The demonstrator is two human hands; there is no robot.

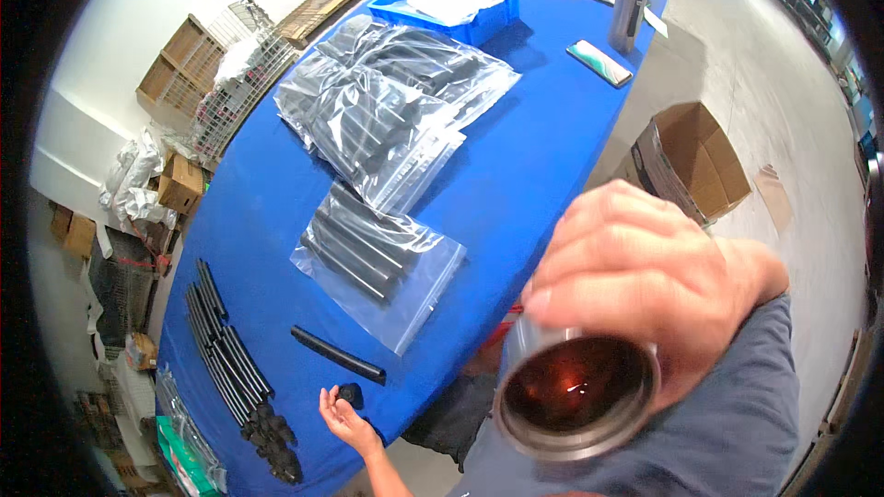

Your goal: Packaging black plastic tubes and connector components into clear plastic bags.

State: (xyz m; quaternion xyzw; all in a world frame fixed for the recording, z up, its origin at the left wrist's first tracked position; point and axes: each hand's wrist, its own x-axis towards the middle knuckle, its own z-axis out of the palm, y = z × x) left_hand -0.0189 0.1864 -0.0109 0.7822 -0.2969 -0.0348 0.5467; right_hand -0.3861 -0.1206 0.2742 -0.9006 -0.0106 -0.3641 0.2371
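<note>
The right hand (pixel 631 281) clasps a silver cylindrical metal cup (pixel 569 449) of dark reddish liquid (pixel 566 382), seemingly for drinking, which calls for steady tilting, while left of it the loosely spread left hand (pixel 346 420) is near a slender black tube (pixel 338 354).

No writing can be read. On the phone (pixel 599 63) by the right edge of the tabletop (pixel 249 184), the pale green and white screen gives no legible characters. Any print on the green packet (pixel 181 458) at the near left corner, the cardboard box (pixel 658 173) beyond the right edge or the metal cup (pixel 578 396) is too small or blurred to make out.
</note>
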